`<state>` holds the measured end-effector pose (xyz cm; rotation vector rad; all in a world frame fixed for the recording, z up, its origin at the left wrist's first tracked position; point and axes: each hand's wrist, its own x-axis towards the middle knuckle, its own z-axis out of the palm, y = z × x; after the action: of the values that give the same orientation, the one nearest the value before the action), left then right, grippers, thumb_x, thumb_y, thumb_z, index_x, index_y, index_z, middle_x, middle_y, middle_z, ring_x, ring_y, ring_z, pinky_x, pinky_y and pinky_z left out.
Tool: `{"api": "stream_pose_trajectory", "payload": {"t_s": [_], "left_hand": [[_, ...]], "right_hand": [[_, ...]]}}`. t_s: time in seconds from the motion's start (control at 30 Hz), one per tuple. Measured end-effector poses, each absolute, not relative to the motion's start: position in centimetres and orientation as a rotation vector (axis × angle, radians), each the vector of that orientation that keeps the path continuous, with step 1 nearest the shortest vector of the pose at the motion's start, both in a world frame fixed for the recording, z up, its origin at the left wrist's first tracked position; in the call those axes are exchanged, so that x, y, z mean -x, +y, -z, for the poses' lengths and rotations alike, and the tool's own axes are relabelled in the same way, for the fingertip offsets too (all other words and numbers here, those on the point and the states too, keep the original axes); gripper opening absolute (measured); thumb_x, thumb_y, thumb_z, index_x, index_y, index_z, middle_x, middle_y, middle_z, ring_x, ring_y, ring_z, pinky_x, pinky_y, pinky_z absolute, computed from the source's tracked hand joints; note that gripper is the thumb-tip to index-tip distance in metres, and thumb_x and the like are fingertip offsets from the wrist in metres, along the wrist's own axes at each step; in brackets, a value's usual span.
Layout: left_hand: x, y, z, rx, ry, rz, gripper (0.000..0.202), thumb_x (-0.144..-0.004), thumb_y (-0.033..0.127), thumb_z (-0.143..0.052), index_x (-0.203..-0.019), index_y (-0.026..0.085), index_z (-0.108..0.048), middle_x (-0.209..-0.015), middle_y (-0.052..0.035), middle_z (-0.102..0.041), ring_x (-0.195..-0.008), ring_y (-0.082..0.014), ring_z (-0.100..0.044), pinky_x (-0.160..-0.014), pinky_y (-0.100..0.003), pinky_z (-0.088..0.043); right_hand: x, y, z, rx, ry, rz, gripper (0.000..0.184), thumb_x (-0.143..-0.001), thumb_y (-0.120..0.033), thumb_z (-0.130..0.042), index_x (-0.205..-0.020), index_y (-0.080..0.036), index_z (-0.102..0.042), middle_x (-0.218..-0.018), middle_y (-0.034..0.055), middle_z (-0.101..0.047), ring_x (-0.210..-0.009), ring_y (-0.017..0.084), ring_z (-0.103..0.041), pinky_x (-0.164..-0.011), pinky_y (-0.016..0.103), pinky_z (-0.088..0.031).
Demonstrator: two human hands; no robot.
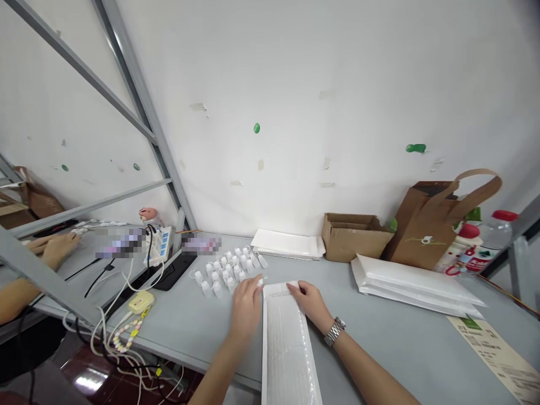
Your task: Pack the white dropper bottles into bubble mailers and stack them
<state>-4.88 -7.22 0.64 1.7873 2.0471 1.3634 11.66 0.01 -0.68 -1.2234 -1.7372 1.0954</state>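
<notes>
A long white bubble mailer [287, 343] lies in front of me, its near end running out of the bottom of the view. My right hand [313, 304], with a metal watch on the wrist, pinches the mailer's far right corner. At the far left corner is my left hand [247, 301], its fingers closed on a small white bottle [260, 282] of which only the top shows. Several more small white bottles [228, 267] with looped cords stand in rows just beyond my left hand.
Flat white mailers [287, 244] lie by the wall beside a cardboard box [356, 236]. Filled white mailers [413, 284] rest at right, near a brown paper bag [426, 225] and a bottle [491, 242]. Left are a power strip [159, 246], cables and another person's hand [61, 247].
</notes>
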Motion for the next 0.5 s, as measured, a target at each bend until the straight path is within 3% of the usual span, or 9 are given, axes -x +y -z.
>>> {"api": "stream_pose_trajectory", "payload": {"t_s": [0.1, 0.2, 0.3, 0.5], "left_hand": [[4.4, -6.9, -1.3, -1.356, 1.621, -1.586, 0.027, -0.083, 0.031, -0.046, -0.106, 0.021, -0.054, -0.109, -0.0076, -0.061, -0.100, -0.0196, -0.057, -0.089, -0.036, -0.042], [3.9, -6.4, -1.3, -1.108, 1.377, -1.658, 0.027, -0.073, 0.035, -0.059, -0.092, 0.018, -0.053, -0.101, -0.0080, -0.063, -0.095, -0.0200, -0.060, -0.086, -0.034, -0.044], [3.6, -6.1, -1.0, -1.066, 1.389, -1.700, 0.027, -0.070, 0.036, -0.062, -0.088, 0.018, -0.053, -0.098, -0.0071, -0.062, -0.093, -0.0189, -0.060, -0.084, -0.032, -0.045], [3.6, -6.4, -1.0, -1.065, 1.458, -1.749, 0.029, -0.073, 0.032, -0.060, -0.098, 0.019, -0.051, -0.096, -0.0054, -0.062, -0.092, -0.0169, -0.059, -0.084, -0.031, -0.044]], "right_hand": [[-11.6, 0.0, 0.7, 1.147, -1.750, -1.167, 0.042, -0.074, -0.053, -0.045, -0.052, -0.021, -0.031, -0.052, -0.0057, -0.027, -0.052, 0.010, -0.027, -0.048, 0.023, -0.022], [-11.6, -0.1, 0.7, 1.048, -1.754, -1.264, 0.042, -0.074, -0.056, -0.045, -0.054, -0.020, -0.034, -0.054, -0.0056, -0.029, -0.053, 0.010, -0.028, -0.050, 0.023, -0.026], [-11.5, -0.3, 0.7, 0.997, -1.710, -1.313, 0.044, -0.074, -0.060, -0.043, -0.058, -0.019, -0.038, -0.056, -0.0052, -0.033, -0.055, 0.010, -0.032, -0.052, 0.023, -0.030], [-11.3, -0.8, 0.3, 0.929, -1.624, -1.393, 0.046, -0.073, -0.064, -0.045, -0.063, -0.019, -0.043, -0.059, -0.0044, -0.039, -0.057, 0.011, -0.036, -0.055, 0.023, -0.033]]}}
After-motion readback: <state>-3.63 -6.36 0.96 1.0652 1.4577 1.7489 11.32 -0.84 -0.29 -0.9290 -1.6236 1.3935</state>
